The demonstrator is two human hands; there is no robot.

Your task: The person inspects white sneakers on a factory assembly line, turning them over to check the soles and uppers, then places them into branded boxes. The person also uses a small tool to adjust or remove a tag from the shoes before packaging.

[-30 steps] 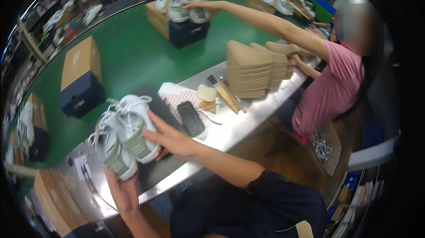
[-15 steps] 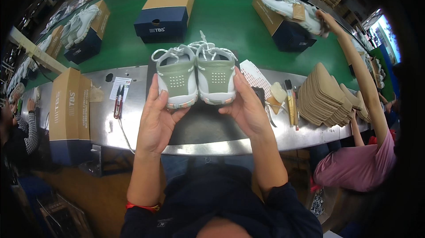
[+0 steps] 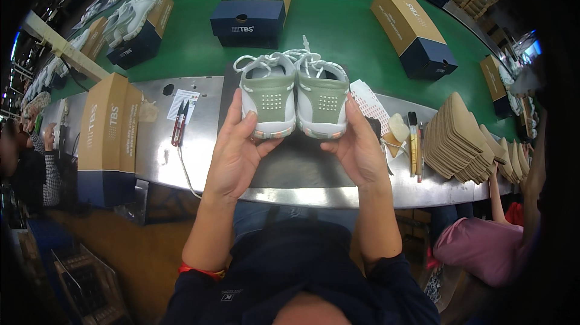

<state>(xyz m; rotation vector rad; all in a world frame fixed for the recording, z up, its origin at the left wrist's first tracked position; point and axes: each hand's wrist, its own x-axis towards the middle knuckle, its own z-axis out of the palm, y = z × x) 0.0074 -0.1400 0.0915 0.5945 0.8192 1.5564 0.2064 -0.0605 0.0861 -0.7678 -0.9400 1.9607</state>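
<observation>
A pair of grey-and-green sneakers is held up side by side over a dark mat (image 3: 284, 171) on the metal worktop, heels toward me. My left hand (image 3: 237, 146) grips the left sneaker (image 3: 271, 98) along its outer side, thumb at the heel. Around the outer side of the right sneaker (image 3: 324, 100) my right hand (image 3: 360, 143) is closed in the same way. White laces (image 3: 308, 59) rise loosely from both shoes. The soles, with orange flecks at the heel, show only at their back edge.
Red-handled thread snips (image 3: 179, 124) lie on the left, beside a standing shoebox (image 3: 104, 137). Brushes (image 3: 413, 143) and stacked brown cardboard inserts (image 3: 458, 137) are at right. Several shoeboxes (image 3: 251, 19) sit on the green belt (image 3: 329, 16). A co-worker in a pink shirt (image 3: 480, 246) is at right.
The co-worker's arm has drawn back from the belt box at right, and the sneakers it was holding there are gone from it. My view has shifted; my grip looks the same.
</observation>
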